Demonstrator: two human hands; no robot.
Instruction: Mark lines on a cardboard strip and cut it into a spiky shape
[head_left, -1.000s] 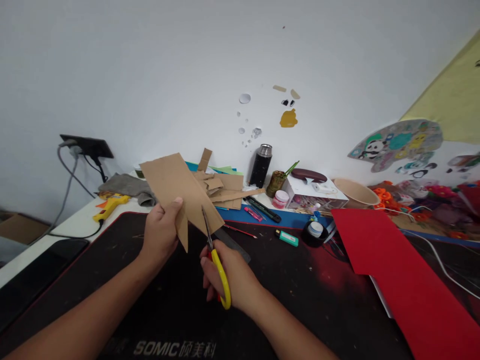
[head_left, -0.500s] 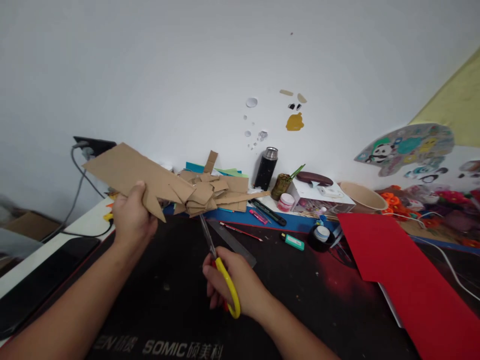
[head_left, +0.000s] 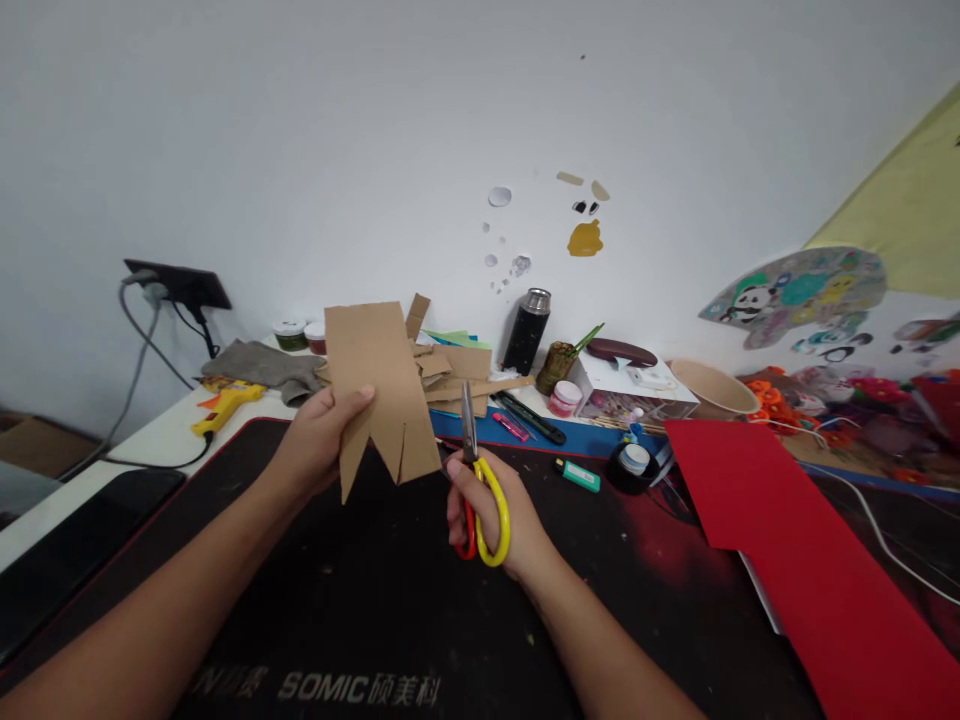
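My left hand (head_left: 319, 430) grips a brown cardboard piece (head_left: 375, 360) by its left edge, thumb on the front face. The lower edge of the cardboard has a V-shaped notch cut out and a narrow slit to the right of it. In my right hand (head_left: 499, 510) is a pair of scissors (head_left: 470, 440) with one yellow and one red handle, blades pointing up and looking closed or nearly so. The blades stand just right of the cardboard, apart from it. Behind lies a pile of cardboard scraps (head_left: 457, 372), partly hidden by the held piece.
A black mat (head_left: 360, 600) covers the desk. Along the back stand a black thermos (head_left: 527, 332), a pink-lidded jar (head_left: 565, 398) and a white box (head_left: 630, 385). A yellow glue gun (head_left: 229, 403) lies left, a phone (head_left: 82, 540) nearer, red card (head_left: 795, 540) right.
My left hand has swung the cardboard to the right and turned it upright, facing me. My right hand has lifted the scissors up and right, away from the scrap pile.
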